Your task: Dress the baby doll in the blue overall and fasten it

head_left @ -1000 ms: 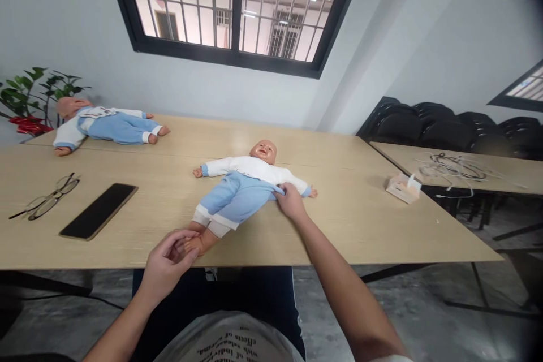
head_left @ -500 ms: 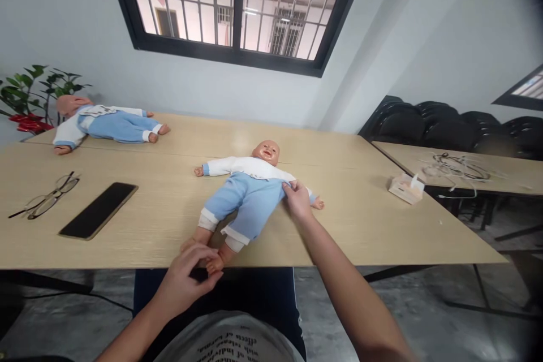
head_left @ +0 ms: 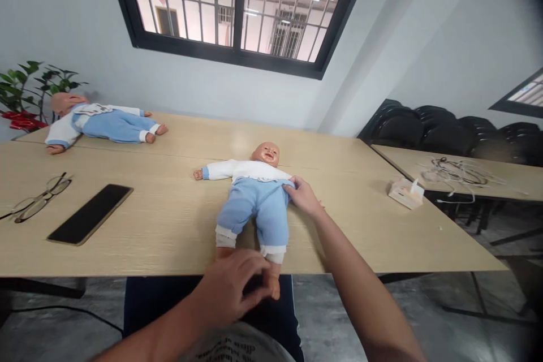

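Observation:
A baby doll (head_left: 265, 169) lies face up on the table, its head away from me and its feet at the near edge. It wears a white top and light blue trousers (head_left: 254, 198) with white cuffs. My right hand (head_left: 303, 195) pinches the trousers' waistband at the doll's right-hand side in view, partly covering one doll arm. At the near edge, my left hand (head_left: 237, 283) is closed about the doll's feet, thumb and fingers at one foot (head_left: 274, 287); the other foot is hidden behind this hand.
A second doll (head_left: 114, 124) lies at the table's far left, beside a potted plant (head_left: 21, 90). Eyeglasses (head_left: 40, 201) and a dark phone (head_left: 91, 215) lie on the left. A tissue box (head_left: 406, 193) stands right; tangled cables (head_left: 458, 172) cover part of another table.
My left hand has moved right, and the doll's legs have swung right with it, now pointing more straight toward me. My right hand stays at the waistband, slightly shifted right.

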A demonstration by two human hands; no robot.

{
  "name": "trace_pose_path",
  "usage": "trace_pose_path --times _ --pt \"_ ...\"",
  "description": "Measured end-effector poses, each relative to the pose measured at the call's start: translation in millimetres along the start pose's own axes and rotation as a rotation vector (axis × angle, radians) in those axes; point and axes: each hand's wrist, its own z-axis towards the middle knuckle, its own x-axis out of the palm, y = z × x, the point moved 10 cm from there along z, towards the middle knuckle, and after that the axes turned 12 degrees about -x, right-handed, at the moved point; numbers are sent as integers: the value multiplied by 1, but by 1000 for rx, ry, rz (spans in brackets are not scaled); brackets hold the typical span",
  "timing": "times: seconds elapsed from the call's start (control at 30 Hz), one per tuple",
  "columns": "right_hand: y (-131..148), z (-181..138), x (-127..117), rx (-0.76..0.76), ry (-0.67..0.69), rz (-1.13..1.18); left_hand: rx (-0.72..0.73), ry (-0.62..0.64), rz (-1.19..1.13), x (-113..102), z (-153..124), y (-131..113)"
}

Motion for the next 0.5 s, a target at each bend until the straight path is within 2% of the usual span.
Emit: trace_pose_path --times 0.07,0.1,0.13,0.2,0.27,0.33,0.4,0.5 --pt "1 -1 8 25 145 164 -26 -93 -36 -37 29 16" --pt "3 -1 11 36 192 267 -61 -175 -39 -58 47 31" --pt "5 0 12 43 201 361 -107 -224 -34 -74 67 50" --pt "5 7 5 42 103 472 -185 -265 -32 -95 110 91" --pt "-2 14 -4 42 -54 468 -245 -206 -63 -96 148 129" --pt "-13 18 -10 49 -175 355 -253 -18 -118 -79 175 153" --pt "-21 20 -14 56 -234 212 -251 100 -154 -67 186 166" --pt "-19 22 -15 43 -249 68 -240 95 -229 -66 187 169"
